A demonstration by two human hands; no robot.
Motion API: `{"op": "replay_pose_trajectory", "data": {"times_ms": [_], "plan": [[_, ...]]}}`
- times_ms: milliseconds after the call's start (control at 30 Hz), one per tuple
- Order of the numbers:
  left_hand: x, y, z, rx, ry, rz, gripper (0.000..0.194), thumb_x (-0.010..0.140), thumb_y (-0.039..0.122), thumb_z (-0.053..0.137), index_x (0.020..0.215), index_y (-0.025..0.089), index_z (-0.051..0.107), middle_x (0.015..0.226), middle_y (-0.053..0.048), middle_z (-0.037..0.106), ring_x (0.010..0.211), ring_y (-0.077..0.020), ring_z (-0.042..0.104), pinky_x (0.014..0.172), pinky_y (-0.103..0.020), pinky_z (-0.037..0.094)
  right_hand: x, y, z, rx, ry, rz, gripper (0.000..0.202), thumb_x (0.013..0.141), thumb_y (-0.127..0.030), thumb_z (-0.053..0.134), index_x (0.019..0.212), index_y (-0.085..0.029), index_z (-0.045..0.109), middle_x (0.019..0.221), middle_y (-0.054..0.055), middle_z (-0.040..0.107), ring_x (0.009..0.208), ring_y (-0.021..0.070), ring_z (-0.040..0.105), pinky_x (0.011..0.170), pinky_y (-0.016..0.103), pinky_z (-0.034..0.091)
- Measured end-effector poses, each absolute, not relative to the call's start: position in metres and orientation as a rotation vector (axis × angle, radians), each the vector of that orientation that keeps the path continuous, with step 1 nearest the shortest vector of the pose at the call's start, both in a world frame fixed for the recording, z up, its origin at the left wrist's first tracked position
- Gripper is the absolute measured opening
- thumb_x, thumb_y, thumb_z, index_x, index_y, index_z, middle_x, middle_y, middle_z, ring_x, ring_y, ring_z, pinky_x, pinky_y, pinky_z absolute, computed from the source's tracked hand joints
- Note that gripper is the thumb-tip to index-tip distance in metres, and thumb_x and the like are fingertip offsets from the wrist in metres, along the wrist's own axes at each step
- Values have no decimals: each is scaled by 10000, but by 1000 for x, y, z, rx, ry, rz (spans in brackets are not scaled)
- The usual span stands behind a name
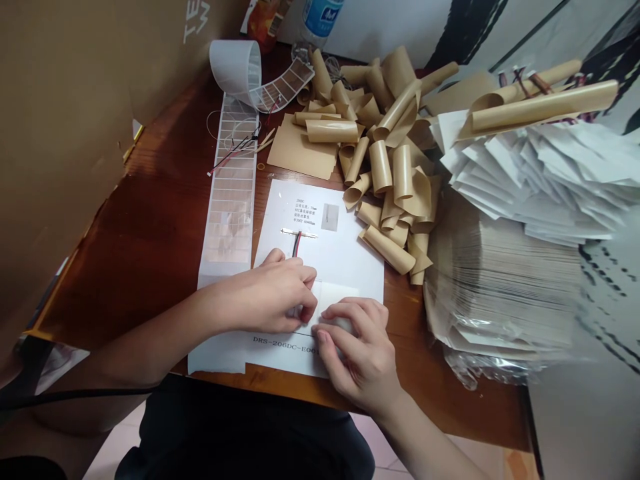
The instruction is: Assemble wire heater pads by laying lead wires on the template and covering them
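My left hand (280, 290) rests on a printed white sheet (345, 257), its fingers curled in a pinch. What its fingertips hold is hidden. Red and black wires (297, 244) run from a thin slim strip (305, 233) on the sheet down to behind this hand. Just to the right, my right hand (360, 343) bends over a flat white rectangular piece (336, 292), with thumb and fingertips closed at its lower left edge. My palm and fingers cover part of that piece. Printed lettering shows below the hands.
A roll of clear labels (233, 187) runs down the left, with loose wires (233, 155) across it. Curled brown paper pieces (383, 167) pile up behind. At right stands a tall stack of white paper pieces (505, 287). A cardboard wall (75, 133) borders the left; a bottle (320, 20) stands behind.
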State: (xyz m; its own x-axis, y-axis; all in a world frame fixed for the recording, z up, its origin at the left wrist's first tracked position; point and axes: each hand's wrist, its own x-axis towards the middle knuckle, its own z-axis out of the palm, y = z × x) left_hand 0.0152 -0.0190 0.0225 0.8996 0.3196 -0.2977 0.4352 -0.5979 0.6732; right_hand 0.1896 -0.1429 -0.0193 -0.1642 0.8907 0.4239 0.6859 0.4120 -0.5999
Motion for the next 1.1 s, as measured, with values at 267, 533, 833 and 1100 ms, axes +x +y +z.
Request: {"op": "replay_pose_trajectory", "data": {"times_ms": [267,533,833,1100], "plan": [[16,-21,24,2301,527,-194,115,846,162,681,743,195,721,890,-22,571,908,-181,481,854,-343,268,189,-144,-21,-1311,-1970,365,140,850,-104,577,874,-199,677,908,64,638,880,231,557,795,452,382],[16,-19,24,2264,549,-198,34,828,178,721,804,203,722,871,-6,575,899,-173,492,865,-336,267,189,-143,-22,-1305,-1987,358,146,834,-97,588,887,-187,689,931,79,631,890,242,546,795,468,371],[16,-20,23,2255,541,-186,93,838,162,701,753,197,714,868,-5,583,897,-170,489,867,-342,266,190,-143,-22,-1307,-2002,370,146,836,-107,587,873,-199,695,942,76,641,906,245,551,801,469,387],[15,-20,22,2270,532,-182,88,842,173,704,765,208,725,853,-5,586,892,-171,494,859,-341,267,190,-143,-22,-1313,-1989,389,160,839,-103,574,897,-207,681,933,65,636,895,235,556,807,465,392]]}}
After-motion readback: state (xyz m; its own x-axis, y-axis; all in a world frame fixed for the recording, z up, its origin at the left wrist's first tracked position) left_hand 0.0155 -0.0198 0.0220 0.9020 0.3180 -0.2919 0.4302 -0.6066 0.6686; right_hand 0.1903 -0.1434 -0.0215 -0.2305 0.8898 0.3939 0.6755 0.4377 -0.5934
